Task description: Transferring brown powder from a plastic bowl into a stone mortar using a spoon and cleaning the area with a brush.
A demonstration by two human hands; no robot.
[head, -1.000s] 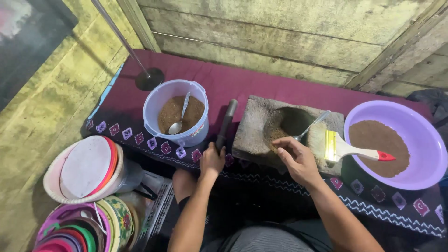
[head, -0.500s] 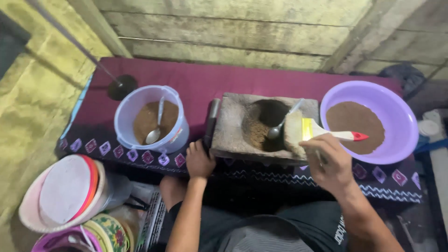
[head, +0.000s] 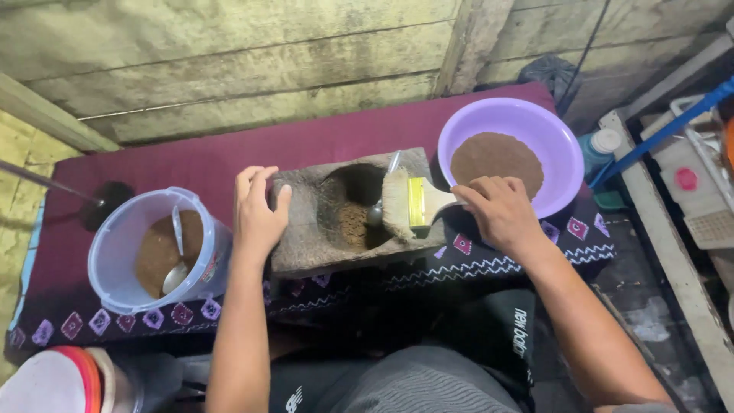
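View: looking down from the person's head at a low table against a rough plank wall.
Table point(head: 229, 157): covered in a maroon cloth; its near edge carries a dark band with small diamond patterns.
Mortar point(head: 306, 237): a grey stone block at the middle of the table, with a deep round hollow that holds some brown powder.
Left hand point(head: 258, 213): lies flat on the mortar's left end, fingers spread loosely over the top edge, thumb along the near side; it presses on the stone and grasps nothing.
Right hand point(head: 501, 210): closed around the handle of the brush, knuckles up, just in front of the bowl.
Brush point(head: 409, 203): a flat paintbrush with pale bristles and a yellow band; it lies across the mortar's right rim with the bristles pointing into the hollow.
Spoon point(head: 380, 200): a metal one standing in the hollow, just left of the bristles, its handle leaning toward the wall.
Bowl point(head: 562, 138): purple plastic, right of the mortar and close beside it, with a flat round heap of brown powder inside.
Tub point(head: 115, 252): clear plastic, left of the mortar, part full of brown powder, with a second spoon point(head: 176, 268) resting in it.
Ladle point(head: 99, 206): dark, with a long thin handle, on the cloth behind the tub.
Lower left corner: stacked round lids point(head: 61, 382), white and red, partly cut off.
Right edge: a bottle point(head: 600, 149) with a white cap and a blue pipe point(head: 665, 130).
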